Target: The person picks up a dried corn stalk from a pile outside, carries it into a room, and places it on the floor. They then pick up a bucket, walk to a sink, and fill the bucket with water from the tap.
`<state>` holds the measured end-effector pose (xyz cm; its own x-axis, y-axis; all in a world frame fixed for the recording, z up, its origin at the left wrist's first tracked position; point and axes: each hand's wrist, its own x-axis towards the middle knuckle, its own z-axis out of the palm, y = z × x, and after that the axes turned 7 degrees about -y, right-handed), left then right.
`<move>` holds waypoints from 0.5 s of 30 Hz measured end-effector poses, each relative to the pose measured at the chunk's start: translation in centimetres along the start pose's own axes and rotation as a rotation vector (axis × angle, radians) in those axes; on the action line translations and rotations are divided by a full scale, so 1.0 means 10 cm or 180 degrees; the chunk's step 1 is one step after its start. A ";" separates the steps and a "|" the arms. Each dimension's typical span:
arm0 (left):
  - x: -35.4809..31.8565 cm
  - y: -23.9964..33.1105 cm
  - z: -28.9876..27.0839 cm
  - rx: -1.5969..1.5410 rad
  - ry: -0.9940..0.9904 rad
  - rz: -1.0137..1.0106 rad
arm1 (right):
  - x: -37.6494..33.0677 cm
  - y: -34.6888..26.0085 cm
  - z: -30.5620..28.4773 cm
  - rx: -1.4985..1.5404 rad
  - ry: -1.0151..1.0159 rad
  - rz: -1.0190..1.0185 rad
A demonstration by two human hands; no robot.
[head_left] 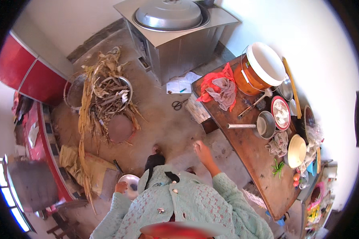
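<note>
My left hand [121, 187] is closed on the rim of a shiny metal basin [132, 192], low at my left side. Something dark lies inside the basin, too small to name, and a black handle [117, 165] sticks up at its far edge. In front of me on the right, my right hand [201, 151] hangs above the floor, apart from the table. Its fingers are curled in; whether anything small is in them I cannot make out.
A wooden table [243, 149] on the right bears a saucepan [265, 125], a plate [281, 113], a big bucket [249, 77] and a yellow bowl [296, 151]. Firewood [113, 97] and dry stalks lie left. Ahead stands a metal stove [183, 53]; scissors [178, 104] lie on the floor.
</note>
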<state>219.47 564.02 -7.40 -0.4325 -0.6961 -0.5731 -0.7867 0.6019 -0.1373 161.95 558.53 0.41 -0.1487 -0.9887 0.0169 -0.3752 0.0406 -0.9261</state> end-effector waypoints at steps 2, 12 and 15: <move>0.09 -0.28 0.20 0.0082 0.0118 -0.0048 | 0.38 -0.33 0.31 0.0108 -0.0215 -0.0028; 1.56 -1.78 -0.72 -0.2421 0.1052 -0.0911 | 1.57 -0.82 0.26 -0.0603 0.0711 0.0053; 1.62 -1.59 -1.45 -0.4763 0.1182 -0.1475 | 1.80 -0.77 -0.05 -0.0878 0.1424 0.0138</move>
<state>218.54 537.54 -2.73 0.0512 -0.8863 -0.4604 -0.4803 -0.4260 0.7667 161.71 540.49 8.01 -0.5228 -0.8296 0.1960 -0.5779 0.1760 -0.7969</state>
